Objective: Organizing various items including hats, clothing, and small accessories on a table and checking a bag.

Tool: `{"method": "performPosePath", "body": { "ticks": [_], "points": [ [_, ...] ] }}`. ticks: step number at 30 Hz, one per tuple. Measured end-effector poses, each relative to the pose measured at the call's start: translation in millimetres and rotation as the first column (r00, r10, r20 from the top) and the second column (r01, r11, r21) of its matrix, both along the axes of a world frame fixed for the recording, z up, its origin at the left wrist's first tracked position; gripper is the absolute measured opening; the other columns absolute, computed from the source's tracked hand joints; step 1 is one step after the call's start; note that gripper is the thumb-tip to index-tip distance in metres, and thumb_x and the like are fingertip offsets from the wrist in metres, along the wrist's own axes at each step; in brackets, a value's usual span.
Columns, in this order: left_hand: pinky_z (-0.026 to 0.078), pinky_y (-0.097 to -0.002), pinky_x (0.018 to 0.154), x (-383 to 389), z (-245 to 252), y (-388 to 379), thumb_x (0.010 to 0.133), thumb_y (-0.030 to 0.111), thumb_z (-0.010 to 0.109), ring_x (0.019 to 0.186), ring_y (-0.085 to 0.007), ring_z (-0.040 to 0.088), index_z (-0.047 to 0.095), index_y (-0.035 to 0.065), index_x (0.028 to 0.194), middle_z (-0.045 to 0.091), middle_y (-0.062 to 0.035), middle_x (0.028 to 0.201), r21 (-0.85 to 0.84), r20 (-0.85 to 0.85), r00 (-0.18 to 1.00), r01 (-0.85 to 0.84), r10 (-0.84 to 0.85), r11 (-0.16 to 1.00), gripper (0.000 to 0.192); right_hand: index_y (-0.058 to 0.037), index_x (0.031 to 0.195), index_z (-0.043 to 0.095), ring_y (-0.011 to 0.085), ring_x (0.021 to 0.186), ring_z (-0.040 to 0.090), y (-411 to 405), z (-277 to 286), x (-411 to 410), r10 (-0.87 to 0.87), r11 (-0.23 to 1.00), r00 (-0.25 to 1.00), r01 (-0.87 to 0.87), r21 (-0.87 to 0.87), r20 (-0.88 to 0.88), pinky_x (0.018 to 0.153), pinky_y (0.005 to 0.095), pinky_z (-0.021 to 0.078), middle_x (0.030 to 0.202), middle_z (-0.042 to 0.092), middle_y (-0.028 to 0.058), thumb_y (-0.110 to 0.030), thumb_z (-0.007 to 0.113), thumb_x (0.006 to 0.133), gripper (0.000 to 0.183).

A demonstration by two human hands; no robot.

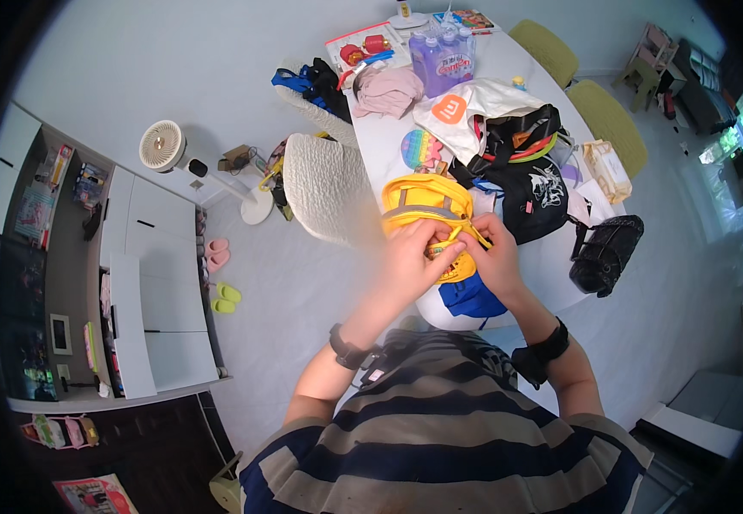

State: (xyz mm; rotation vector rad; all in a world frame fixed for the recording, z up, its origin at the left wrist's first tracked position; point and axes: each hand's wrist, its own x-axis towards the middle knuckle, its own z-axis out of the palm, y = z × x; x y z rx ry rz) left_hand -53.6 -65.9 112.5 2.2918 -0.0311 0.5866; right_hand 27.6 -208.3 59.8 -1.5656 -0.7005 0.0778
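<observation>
A small yellow backpack (432, 193) with grey straps lies near the close end of the white table (423, 311). My left hand (420, 250) grips the backpack's yellow fabric near its zipper, on the left side. Across from it, my right hand (493, 247) pinches a yellow strip at the backpack's edge. The fingertips of both hands are close together. Under the backpack's near end lies a blue cloth item (471, 295). A black bag with a white print (535, 196) rests just beyond my right hand.
Farther back are a white tote bag (474, 106), a rainbow pop-it toy (420, 149), purple bottles (442, 61) and a folded pink cloth (387, 90). A black cylindrical pouch (606, 254) lies at the right edge beside a tissue pack (606, 170). A white chair (326, 186) stands left.
</observation>
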Motion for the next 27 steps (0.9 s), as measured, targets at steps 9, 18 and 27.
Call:
{"method": "performPosePath", "body": {
  "ticks": [9,18,27],
  "points": [
    [0.044,-0.0331,0.07,2,3,14,0.085,0.008,0.055,0.082,-0.0282,0.055,0.055,-0.0014,0.084,0.057,-0.0142,0.089,0.015,0.264,0.924,-0.29,0.276,0.957,0.01,-0.0013,0.085,0.045,0.0101,0.067,0.046,-4,-3,10,-0.177,0.983,0.982,0.174,0.052,0.064,0.064,0.0236,0.0411,0.075,0.05,0.0053,-0.007,0.056,0.087,0.013],
    [0.042,-0.0272,0.084,-12,-46,62,0.089,0.014,0.053,0.095,-0.0153,0.054,0.055,0.0006,0.102,0.058,-0.0072,0.099,-0.341,-0.253,0.954,-0.246,0.163,0.908,0.019,-0.0032,0.085,0.042,0.0096,0.075,0.046,-15,13,11,-0.148,0.98,0.985,0.133,0.149,0.093,0.073,0.0216,0.04,0.081,0.048,0.0043,-0.002,0.051,0.09,0.01],
    [0.047,-0.0279,0.083,-5,-30,45,0.085,0.008,0.061,0.096,-0.012,0.056,0.046,0.0,0.12,0.059,-0.0057,0.109,-0.704,-0.174,0.982,-0.071,-0.074,0.707,0.039,-0.0023,0.083,0.05,0.01,0.071,0.05,-23,-11,6,0.077,0.991,0.99,-0.063,0.119,-0.12,0.068,0.0231,0.042,0.076,0.052,0.0031,-0.001,0.057,0.084,0.008]
  ]
}}
